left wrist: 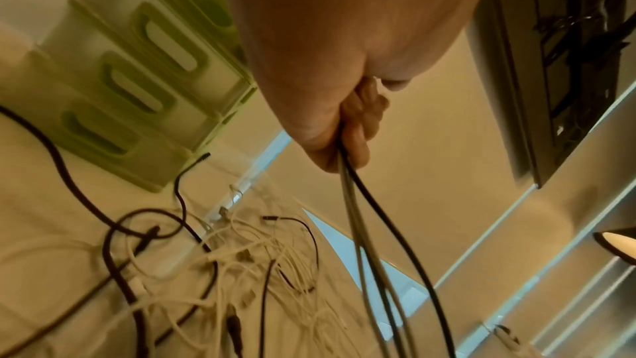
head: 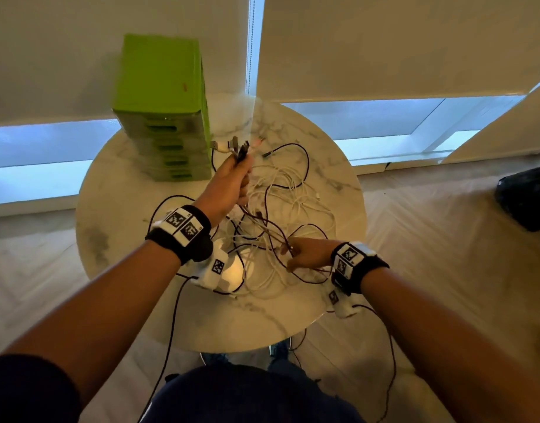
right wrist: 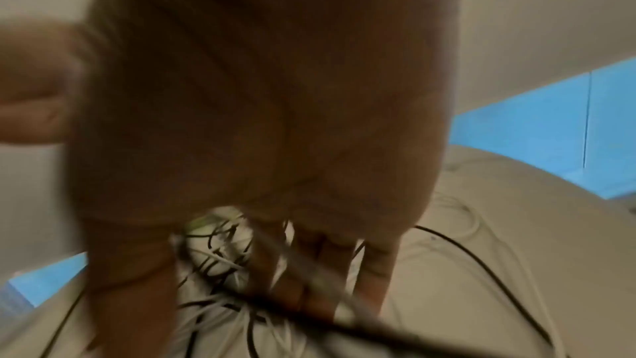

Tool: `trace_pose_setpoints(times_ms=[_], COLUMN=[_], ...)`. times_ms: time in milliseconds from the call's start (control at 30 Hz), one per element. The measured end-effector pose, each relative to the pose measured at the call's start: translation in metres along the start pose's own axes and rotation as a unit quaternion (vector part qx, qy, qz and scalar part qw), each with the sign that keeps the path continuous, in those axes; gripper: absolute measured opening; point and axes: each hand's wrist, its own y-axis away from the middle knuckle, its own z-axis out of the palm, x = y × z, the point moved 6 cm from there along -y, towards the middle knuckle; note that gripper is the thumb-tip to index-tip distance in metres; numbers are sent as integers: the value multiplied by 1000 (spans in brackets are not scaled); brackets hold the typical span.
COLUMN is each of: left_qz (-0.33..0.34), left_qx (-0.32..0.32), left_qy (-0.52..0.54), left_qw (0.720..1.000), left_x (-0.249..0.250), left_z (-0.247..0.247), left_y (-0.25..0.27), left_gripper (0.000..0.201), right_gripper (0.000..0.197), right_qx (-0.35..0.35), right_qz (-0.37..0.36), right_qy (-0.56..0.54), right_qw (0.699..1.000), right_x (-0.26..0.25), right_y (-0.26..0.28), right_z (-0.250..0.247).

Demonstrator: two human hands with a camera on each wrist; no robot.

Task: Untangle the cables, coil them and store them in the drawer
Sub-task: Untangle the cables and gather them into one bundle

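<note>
A tangle of white and dark cables (head: 280, 209) lies spread over the round marble table (head: 116, 209). My left hand (head: 239, 170) is raised above it and grips a bundle of cable ends, whose plugs (head: 241, 146) stick up out of the fist. In the left wrist view the left hand (left wrist: 354, 119) holds grey and black cables (left wrist: 378, 255) that hang down from it. My right hand (head: 288, 254) is low in the near part of the tangle. The blurred right wrist view shows its fingers (right wrist: 309, 268) fairly straight, with cables running between them. The green drawer unit (head: 165, 117) stands at the table's back left, drawers closed.
A black object (head: 528, 196) lies on the wooden floor at the right. Thin dark wires (head: 390, 361) from the wrist cameras hang past the table's near edge. Blinds and a bright window strip run behind the table. A lamp (left wrist: 619, 244) shows in the left wrist view.
</note>
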Motion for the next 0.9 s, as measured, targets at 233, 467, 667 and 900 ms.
trace_pose_setpoints(times_ms=[233,467,667,900], left_qz=[-1,-9,-21,-37], left_qx=[99,190,222,222], left_qy=[-89,-74,-84,-103], left_qw=[991,979,971,969], left_x=[-19,-46,-56,-66], left_z=[-22,-9,-1,10], left_y=[9,32,48,43], left_gripper=[17,8,11,8], right_gripper=[37,23,37,28], right_qx=[33,61,117,292], right_qz=[-52,4,-16,-39], right_qy=[-342,-122,-96,-126], right_qw=[938,991,988,947], right_x=[-2,-6,0,21], right_y=[-16,-67,-68,-29], right_z=[-34,-14,-20,-93])
